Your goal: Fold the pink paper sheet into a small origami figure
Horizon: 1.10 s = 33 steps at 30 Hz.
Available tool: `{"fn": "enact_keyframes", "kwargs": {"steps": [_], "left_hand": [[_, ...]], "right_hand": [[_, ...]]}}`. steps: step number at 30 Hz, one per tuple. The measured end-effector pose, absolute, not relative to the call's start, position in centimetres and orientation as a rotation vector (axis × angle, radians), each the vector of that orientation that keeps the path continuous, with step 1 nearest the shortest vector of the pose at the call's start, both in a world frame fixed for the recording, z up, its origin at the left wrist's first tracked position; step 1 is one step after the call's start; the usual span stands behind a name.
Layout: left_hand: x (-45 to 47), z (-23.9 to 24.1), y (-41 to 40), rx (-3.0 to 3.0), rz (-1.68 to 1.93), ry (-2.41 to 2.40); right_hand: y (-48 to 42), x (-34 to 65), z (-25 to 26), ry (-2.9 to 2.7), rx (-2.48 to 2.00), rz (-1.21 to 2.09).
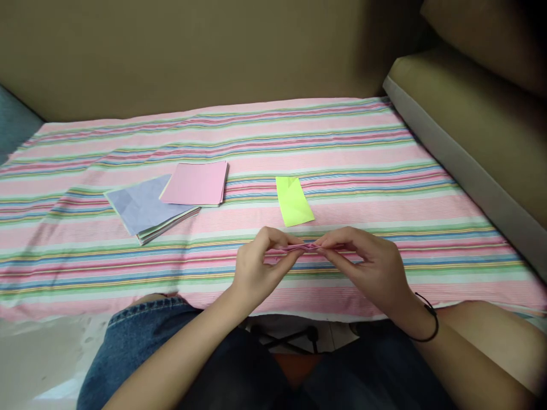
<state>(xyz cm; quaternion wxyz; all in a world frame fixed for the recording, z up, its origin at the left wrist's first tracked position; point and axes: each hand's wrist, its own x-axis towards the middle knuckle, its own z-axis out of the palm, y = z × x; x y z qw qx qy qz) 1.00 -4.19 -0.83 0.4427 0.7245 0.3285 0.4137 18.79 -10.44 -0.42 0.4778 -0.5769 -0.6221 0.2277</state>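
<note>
Both hands (314, 262) pinch a thin, flat-folded pink paper (299, 248) between fingertips.

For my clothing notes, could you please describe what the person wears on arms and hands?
No sleeves or gloves show. The left hand and its wrist are bare; the right hand has a thin black band around its wrist.

This looks like a room in a home, not a workplace. A soft striped cloth (342, 148) in pink, green and blue covers a low surface. To the right of the cloth lie thick brown cushions (482, 114), like those of a sofa. Behind the cloth rises a plain brown surface (192, 51).
</note>
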Motion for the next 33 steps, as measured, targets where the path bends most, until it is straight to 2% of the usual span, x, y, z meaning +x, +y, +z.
{"fn": "enact_keyframes", "kwargs": {"steps": [6, 15, 21, 33], "left_hand": [[1.4, -0.8, -3.9, 1.557, 0.719, 0.852], [1.3, -0.9, -3.3, 1.315, 0.556, 0.889], [1.3, -0.8, -3.2, 1.164, 0.54, 0.868], [1.6, -1.3, -3.5, 1.312, 0.654, 0.929]], "right_hand": [[-10.2, 18.1, -1.1, -1.329, -1.363, 0.883], [-9.6, 18.5, -1.3, -1.145, -1.34, 1.279], [-9.4, 18.5, -0.9, -1.104, -1.306, 1.289], [-9.2, 18.4, -2.0, -1.086, -1.369, 1.354]]}}
